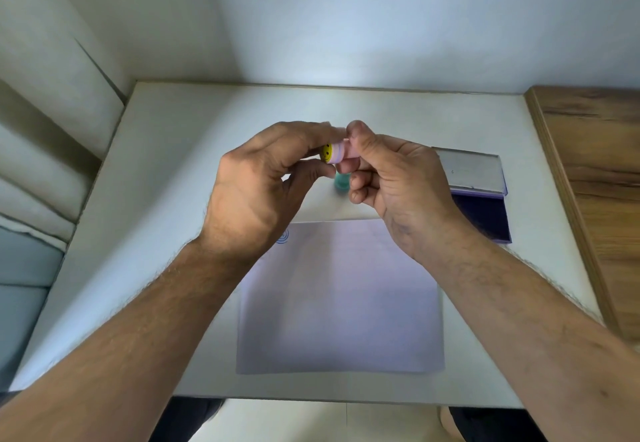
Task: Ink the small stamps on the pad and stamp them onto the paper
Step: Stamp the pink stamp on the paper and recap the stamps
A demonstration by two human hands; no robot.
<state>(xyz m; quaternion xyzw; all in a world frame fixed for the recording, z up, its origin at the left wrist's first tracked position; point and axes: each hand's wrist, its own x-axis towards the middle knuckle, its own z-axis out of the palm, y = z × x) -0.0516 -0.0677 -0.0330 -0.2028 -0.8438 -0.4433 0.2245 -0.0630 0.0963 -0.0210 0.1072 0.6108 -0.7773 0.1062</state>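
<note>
Above the middle of the counter (156, 171), we hold a small pink stamp (337, 154) sideways between both hands, clear of the surface. Our left hand (256, 185) pinches the end that carries a yellow smiley face (326, 153), thumb below and fingers above; our right hand (391, 178) pinches the opposite pink end with curled fingertips. We judge that this two-handed hold is for pulling a cap off or turning the stamp to find its printing face, since neither end points down yet.

Beneath our hands, a teal stamp (341, 183) stands on the counter just beyond the far edge of the paper (339, 303), kept within easy reach. Paper lies flat toward the near edge, squarely before us, and a blue ring-shaped print (283, 236) already shows near its far left corner, partly hidden by our left wrist. An ink pad (485, 213) sits open toward the right edge, lid (471, 171) tipped back, its dark blue surface exposed for inking.

We can read no brand or writing anywhere; the smiley face is the only marking we make out.
</note>
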